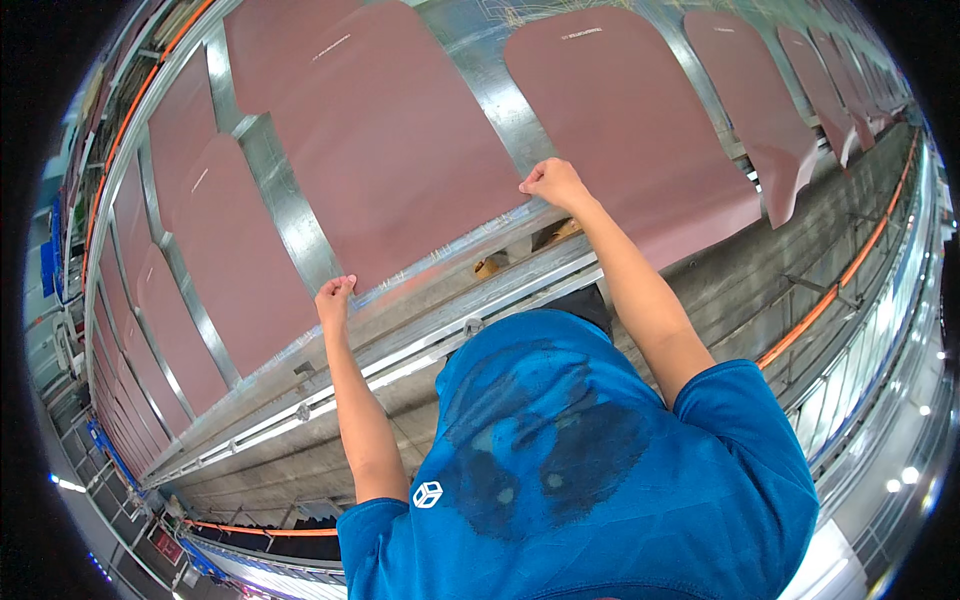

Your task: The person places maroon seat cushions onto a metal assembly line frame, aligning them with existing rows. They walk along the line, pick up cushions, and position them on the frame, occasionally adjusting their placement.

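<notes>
We have both hands out over the near edge of a long metal counter [505,100], arms spread apart, with one brownish-red sheet [400,140] stretched between them. Our left hand [335,300] is at the sheet's near left corner, the thumb drawn against the fingertips; our right hand [554,185] is at the near right corner in the same narrow pinch, the other fingers curled in. Both appear to have the sheet by its corners, though the edge inside each pinch is too small to see clearly.

The sheet runs away from our hands over the counter, lying mostly flat and smooth, and its near edge follows a pale strip [440,252] that goes from one hand to the other. Just in front of that strip, on our side, is a metal rail [420,365].

As we judge it, this sheet is close to finished: its surface is spread and its front edge is in line, with only our fingers at the corners. The neighbouring sheet [235,260] beyond our left hand looks done in the same way, flat with its edge along the strip, and more like it follow farther left.

Past our right hand less seems to be done. The next sheet [610,110], partly behind our right forearm, droops over the counter's edge, and the curled sheet [750,100] after it hangs down too, so these look left over.
</notes>
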A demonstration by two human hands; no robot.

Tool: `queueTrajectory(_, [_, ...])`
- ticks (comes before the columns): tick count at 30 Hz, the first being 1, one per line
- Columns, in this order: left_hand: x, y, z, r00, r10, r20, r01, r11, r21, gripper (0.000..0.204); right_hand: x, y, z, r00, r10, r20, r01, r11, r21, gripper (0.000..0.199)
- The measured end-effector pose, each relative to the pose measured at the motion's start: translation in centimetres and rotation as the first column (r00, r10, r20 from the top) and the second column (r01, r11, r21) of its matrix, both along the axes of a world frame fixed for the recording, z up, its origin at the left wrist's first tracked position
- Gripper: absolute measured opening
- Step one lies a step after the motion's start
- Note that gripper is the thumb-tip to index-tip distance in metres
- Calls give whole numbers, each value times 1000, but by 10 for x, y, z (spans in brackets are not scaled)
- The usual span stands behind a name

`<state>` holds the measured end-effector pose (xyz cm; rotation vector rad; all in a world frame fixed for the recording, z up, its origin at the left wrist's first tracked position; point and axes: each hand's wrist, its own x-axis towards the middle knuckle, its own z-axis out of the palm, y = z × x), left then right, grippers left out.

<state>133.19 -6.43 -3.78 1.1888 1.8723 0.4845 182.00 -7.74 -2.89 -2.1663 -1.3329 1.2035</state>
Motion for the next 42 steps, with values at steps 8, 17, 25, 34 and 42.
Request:
queueTrajectory(8, [1,-18,14,1000,-4,-13,4,999,32,33,5,-8,2,998,58,-38,-57,998,30,34])
queueTrajectory(17, [-2,-13,-6,998,14,-53,-14,1000,-3,34,6,-4,4,997,79,19,-78,996,-40,37])
queueTrajectory(25, [4,-13,7,996,-11,-86,11,1000,-3,33,4,-4,14,999,33,-14,-34,995,-97,35])
queueTrajectory(34, [-3,-12,-2,996,-14,-89,13,1000,-18,33,4,-5,9,996,76,46,-72,995,-74,33])
queueTrajectory(42, [-2,-12,-2,988,-58,-142,55,998,-23,34,7,-5,3,993,96,74,-93,995,-43,36])
